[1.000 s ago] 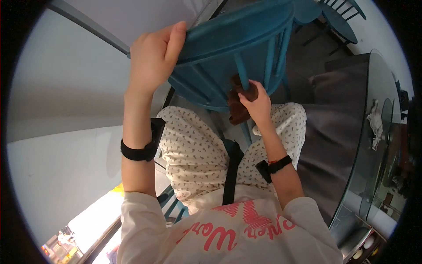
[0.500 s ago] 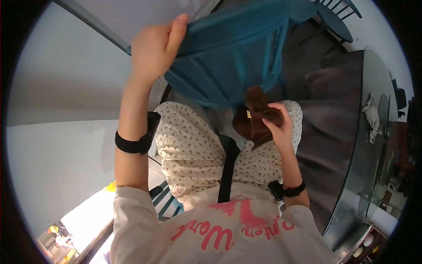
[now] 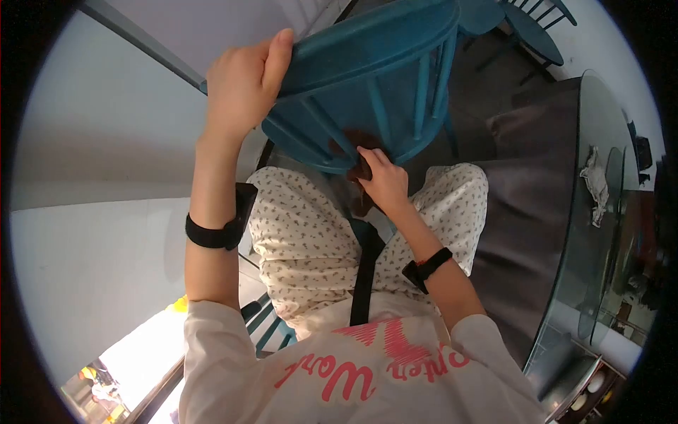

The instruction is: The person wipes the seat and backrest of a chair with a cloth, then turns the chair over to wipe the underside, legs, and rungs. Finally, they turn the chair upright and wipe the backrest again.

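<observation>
A blue wooden chair (image 3: 374,53) with a spindled back stands in front of my knees. My left hand (image 3: 244,81) is closed over the left end of its curved top rail, thumb along the rail. Low at the chair back, my right hand (image 3: 385,178) grips a brown cloth (image 3: 361,168). Part of that cloth reaches between the spindles onto the seat, and a loose end hangs below my fingers.
On the right is a glass-topped table (image 3: 600,106) with a dark cover hanging down its side and a crumpled grey cloth (image 3: 595,185) on top. A white wall (image 3: 106,261) runs along the left. Another blue chair (image 3: 533,35) stands at the back right.
My right hand has moved left and slightly forward with the brown cloth, from above my right knee to the chair's spindles. My left hand stays on the top rail.
</observation>
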Demonstrator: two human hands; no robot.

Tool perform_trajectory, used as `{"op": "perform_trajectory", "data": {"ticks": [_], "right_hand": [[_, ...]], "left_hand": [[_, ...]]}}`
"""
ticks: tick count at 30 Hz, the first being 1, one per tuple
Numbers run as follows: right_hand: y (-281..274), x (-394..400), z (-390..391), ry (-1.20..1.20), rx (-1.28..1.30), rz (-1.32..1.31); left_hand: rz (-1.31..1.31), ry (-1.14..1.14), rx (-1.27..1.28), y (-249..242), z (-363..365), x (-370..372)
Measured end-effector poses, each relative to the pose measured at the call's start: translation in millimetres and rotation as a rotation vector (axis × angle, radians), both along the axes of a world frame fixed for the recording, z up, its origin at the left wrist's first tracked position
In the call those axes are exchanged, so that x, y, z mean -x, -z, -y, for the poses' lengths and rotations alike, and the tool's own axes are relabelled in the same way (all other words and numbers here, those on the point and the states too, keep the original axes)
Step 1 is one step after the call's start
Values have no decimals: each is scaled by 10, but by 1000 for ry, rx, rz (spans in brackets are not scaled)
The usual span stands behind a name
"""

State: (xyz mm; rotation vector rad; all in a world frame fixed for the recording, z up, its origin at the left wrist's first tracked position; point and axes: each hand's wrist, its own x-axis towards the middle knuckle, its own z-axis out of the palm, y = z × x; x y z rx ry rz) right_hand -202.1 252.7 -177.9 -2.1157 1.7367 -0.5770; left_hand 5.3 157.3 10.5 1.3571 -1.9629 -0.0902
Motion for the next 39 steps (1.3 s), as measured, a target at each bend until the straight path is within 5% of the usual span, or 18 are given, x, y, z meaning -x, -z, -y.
{"op": "perform_trajectory", "data": {"ticks": [4,20,23,25,29,39], "right_hand": [[116,35,-43,12,155,127],[-245,163,-459,-122,36,437],[-244,-179,-291,-219,48,280],[-57,-434,-115,-144,-80,-97],[206,-553,22,-56,-192,-215],[466,-231,-111,-199,178,225]], "left_hand": [[-10,16,-9,-28,-18,2],[-51,40,49,17,12,41],[-43,55,54,-1,-8,43],[-18,62,43,-5,-42,65],[-6,70,19,5,-44,108],[-3,81,66,1,-29,178]]}}
